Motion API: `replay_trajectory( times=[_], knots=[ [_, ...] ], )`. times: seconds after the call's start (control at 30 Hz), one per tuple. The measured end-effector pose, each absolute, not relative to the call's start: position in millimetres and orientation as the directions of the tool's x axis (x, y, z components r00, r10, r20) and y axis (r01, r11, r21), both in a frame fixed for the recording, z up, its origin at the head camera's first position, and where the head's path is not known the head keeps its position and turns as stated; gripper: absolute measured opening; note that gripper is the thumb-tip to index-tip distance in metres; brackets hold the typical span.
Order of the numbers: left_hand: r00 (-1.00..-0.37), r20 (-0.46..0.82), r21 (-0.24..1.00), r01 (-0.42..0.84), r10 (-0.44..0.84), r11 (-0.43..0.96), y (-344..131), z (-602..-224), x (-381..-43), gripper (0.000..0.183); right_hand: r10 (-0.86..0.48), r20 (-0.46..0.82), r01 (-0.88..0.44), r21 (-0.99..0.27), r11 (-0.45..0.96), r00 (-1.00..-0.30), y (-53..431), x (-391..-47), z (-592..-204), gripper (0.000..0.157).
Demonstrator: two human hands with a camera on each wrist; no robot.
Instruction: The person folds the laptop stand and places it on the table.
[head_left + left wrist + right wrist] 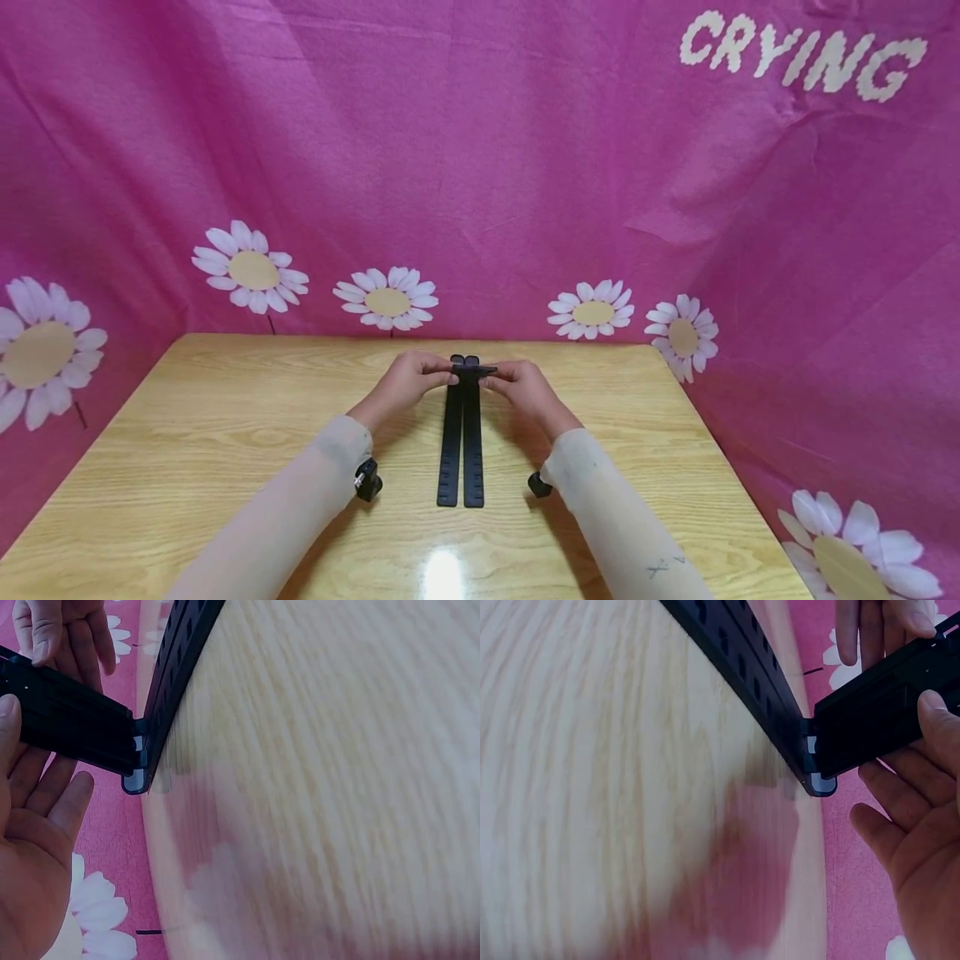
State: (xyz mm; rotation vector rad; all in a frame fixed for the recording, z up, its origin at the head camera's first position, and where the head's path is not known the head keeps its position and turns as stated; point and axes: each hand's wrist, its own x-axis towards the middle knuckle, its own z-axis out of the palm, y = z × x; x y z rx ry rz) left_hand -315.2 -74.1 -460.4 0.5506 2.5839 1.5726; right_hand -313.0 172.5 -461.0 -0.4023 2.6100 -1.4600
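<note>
A black folding laptop stand [472, 442] rests on the table, its two long notched arms side by side and pointing toward me. At its far end a hinged black panel [71, 712] stands up at an angle from the arms. My left hand [408, 382] pinches the panel's left edge, thumb on the near face and fingers behind. On the opposite edge, my right hand [525, 390] pinches it the same way. The hinge [810, 746] between panel and arms shows in the right wrist view, low beside the right fingers.
The wooden table [247, 450] has its far edge just beyond the stand. A pink cloth [480, 167] with white daisies hangs behind it and along both sides. Small black devices [367, 480] sit at both wrists, over the pale sleeves.
</note>
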Motion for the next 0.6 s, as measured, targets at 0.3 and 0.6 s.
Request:
replay_trajectory(
  times=[0.3,0.6],
  knots=[
    [-0.92,0.066,0.885,0.233,0.387,0.403,-77.5,-462.9,-306.3,0.032,-0.346,0.004,-0.189,-0.844,0.503,-0.938,174.5,-306.2,-465.1,0.03],
    [-0.908,0.04,0.875,0.234,0.417,0.424,-80.3,-464.8,-298.7,0.03,-0.377,-0.048,-0.172,-0.831,0.529,-0.925,177.3,-300.9,-467.8,0.036]
  ],
)
